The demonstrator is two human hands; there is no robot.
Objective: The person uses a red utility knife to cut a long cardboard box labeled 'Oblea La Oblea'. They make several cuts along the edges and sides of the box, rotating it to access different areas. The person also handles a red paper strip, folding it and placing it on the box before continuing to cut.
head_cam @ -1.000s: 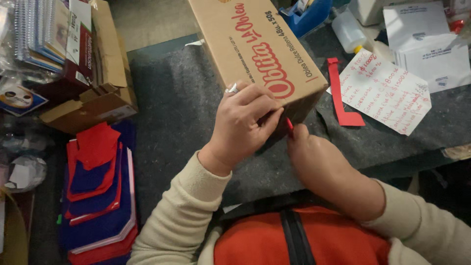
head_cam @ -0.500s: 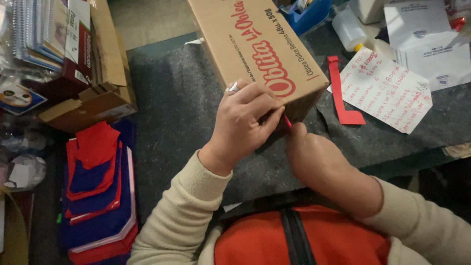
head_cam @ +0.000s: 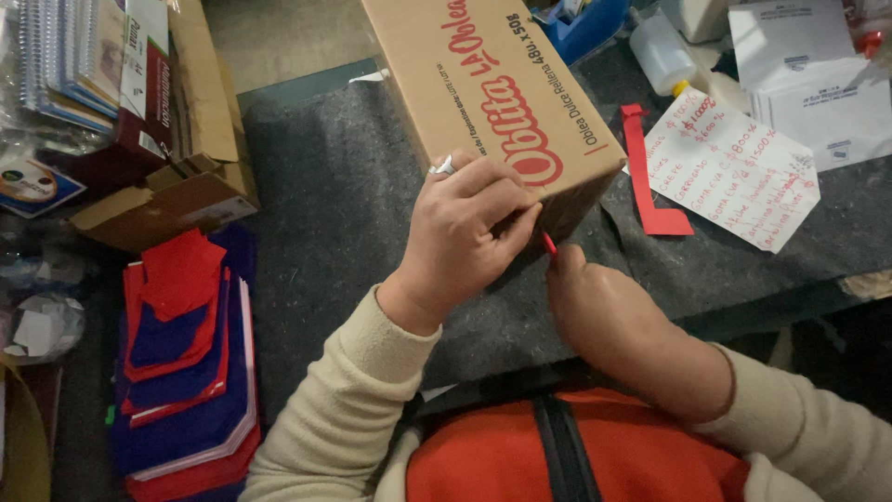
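The brown box [head_cam: 483,84] lies at a slant on the grey mat [head_cam: 325,186], red lettering on top. My left hand [head_cam: 465,232] curls against its near corner, while my right hand [head_cam: 604,307] pinches a small red piece [head_cam: 549,244] just below that corner.

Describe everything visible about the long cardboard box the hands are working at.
The cardboard box is long, brown and plain-looking corrugated card with red and dark print on its top face. It lies flat on the grey felt-covered table, running diagonally from the top edge of view toward the person. The left hand rests on its near corner; the right hand holds a small red piece against that end. Its far end is out of view.
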